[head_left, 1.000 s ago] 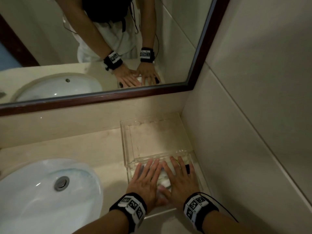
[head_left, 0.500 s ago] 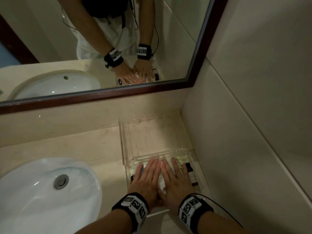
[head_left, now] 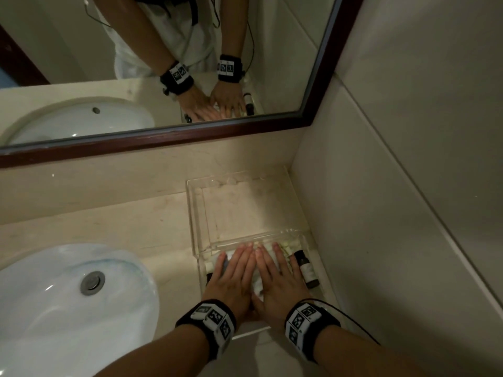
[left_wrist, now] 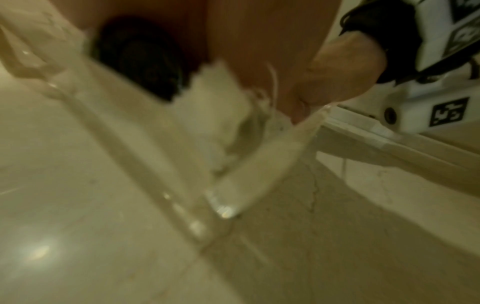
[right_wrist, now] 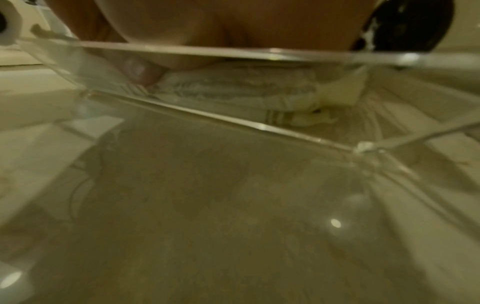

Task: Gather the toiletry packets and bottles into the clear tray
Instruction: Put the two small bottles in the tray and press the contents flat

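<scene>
Both hands, left hand [head_left: 234, 278] and right hand [head_left: 275, 281], press flat on packets [head_left: 257, 285] in tray [head_left: 196, 213].

My left hand [head_left: 234, 278] lies flat, palm down, fingers straight and close together; my right hand [head_left: 275, 278] lies flat just beside it, index fingers nearly touching, thumbs meeting beneath; both forearms reach forward, a black band with printed markers around each wrist.
</scene>
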